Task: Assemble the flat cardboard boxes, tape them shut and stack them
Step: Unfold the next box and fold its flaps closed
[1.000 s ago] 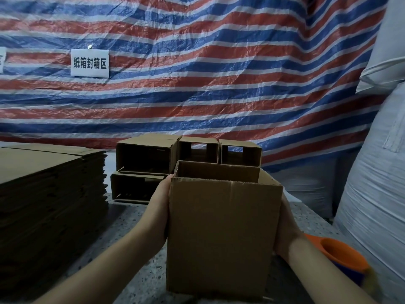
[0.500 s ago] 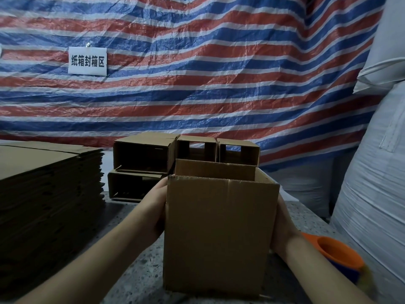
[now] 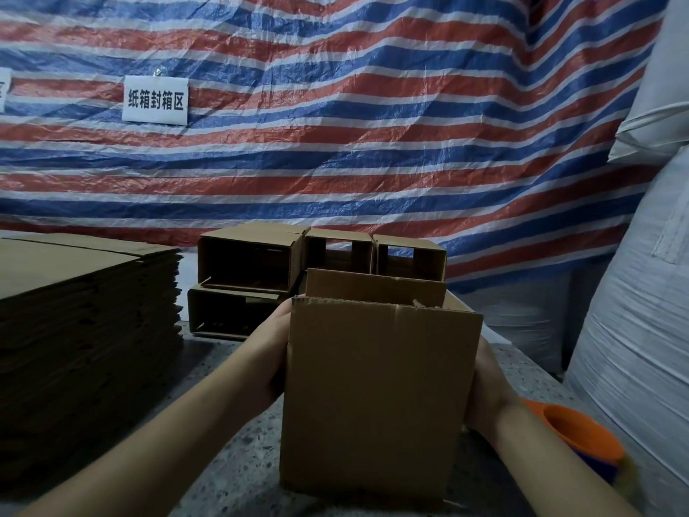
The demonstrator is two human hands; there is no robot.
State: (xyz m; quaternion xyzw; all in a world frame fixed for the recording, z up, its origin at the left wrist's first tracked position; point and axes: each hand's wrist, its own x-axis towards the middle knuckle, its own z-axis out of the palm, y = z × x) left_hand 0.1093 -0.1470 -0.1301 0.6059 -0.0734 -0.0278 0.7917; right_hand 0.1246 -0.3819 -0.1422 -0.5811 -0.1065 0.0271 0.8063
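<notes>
The open-topped cardboard box [image 3: 376, 397] stands upright on the desk [image 3: 238, 453] between my left hand [image 3: 266, 354] and right hand [image 3: 484, 397], palms on its sides, fingers hidden behind it, so I cannot tell their curl.

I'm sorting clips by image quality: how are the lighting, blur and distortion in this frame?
Head view: dim overall; the flat cardboard stack is deep in shadow. The held box is fairly sharp, while the orange tape dispenser at the lower right is smeared. Wide-angle bending curves the tarp stripes. No glare.

Striped tarp [image 3: 373, 143] behind speckled table [image 3: 238, 442]
</notes>
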